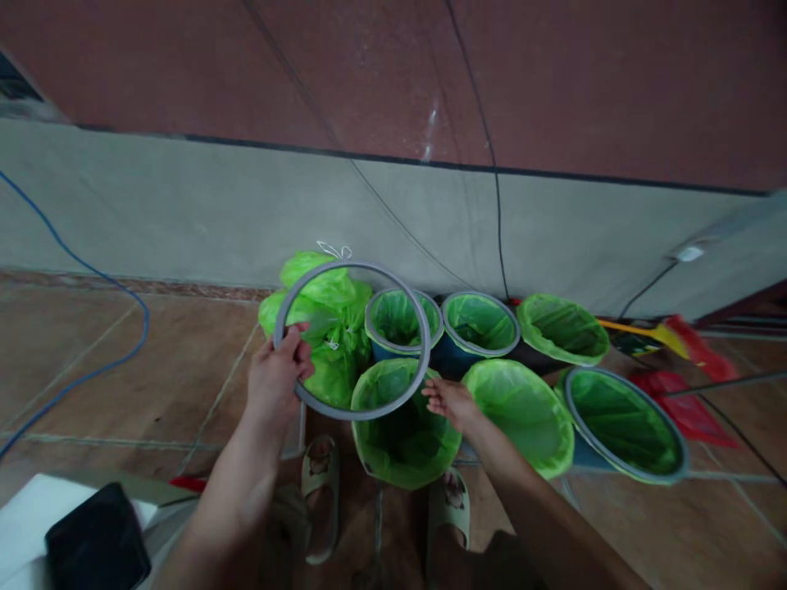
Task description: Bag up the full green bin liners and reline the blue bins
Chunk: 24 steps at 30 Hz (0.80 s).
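A grey plastic bin ring [358,413] is held up above the floor, tilted so I look through it. My left hand [279,373] is closed around its left side, thumb and fingers wrapped over the rim. My right hand [452,401] is by the ring's lower right edge, fingers loosely bent and a little apart; whether the fingertips touch the ring is unclear. Below the ring stands a bin lined with a green bag [406,469], its bag edge folded outward with no ring on it. Another green-lined bin without a ring [522,418] stands beside it, just past my right hand.
Behind are two lined bins with grey rings [481,295] and a ringless lined bin [562,328]. A ringed bin [627,426] leans at right near a red dustpan [694,406]. Tied green bags [320,287] sit by the wall; a blue cable [144,319] crosses the floor.
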Available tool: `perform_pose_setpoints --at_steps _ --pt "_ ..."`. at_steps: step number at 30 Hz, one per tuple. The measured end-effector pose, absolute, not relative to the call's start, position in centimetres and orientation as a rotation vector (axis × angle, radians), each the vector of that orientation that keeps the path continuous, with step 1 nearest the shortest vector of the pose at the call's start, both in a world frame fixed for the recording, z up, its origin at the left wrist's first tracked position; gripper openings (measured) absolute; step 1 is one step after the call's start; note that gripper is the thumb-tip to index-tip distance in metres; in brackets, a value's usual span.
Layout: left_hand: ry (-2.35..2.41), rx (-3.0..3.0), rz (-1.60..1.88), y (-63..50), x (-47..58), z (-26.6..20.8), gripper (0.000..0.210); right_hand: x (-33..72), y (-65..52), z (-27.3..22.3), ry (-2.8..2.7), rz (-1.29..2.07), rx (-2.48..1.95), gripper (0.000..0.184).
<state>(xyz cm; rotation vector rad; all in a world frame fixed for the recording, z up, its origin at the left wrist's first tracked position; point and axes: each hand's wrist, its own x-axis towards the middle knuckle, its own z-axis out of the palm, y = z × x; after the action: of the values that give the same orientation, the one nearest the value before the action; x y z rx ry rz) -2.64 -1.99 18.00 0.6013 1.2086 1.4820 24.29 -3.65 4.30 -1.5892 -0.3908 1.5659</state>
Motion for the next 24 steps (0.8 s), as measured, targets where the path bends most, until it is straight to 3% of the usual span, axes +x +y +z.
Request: perform_pose_setpoints --at_steps 3,7,16,24 --pt "1.123 0.433 1.577 -1.9 -3.9 19.2 0.009 20.0 -1.2 1.6 -0.324 1.601 -1.636 0.024" --pt "1.059 0.218 1.568 -1.7 -5.1 18.8 0.017 16.4 1.5 -1.7 -0.086 1.517 -1.547 0.03" --pt "1.045 0.145 1.555 -0.4 -5.7 18.1 0.015 16.9 1.4 -6.1 -0.007 1.368 -1.422 0.017" --pt "1.053 0.134 1.529 0.3 -5.4 18.3 0.018 17.4 0.7 -6.5 0.009 1.39 -1.365 0.003"
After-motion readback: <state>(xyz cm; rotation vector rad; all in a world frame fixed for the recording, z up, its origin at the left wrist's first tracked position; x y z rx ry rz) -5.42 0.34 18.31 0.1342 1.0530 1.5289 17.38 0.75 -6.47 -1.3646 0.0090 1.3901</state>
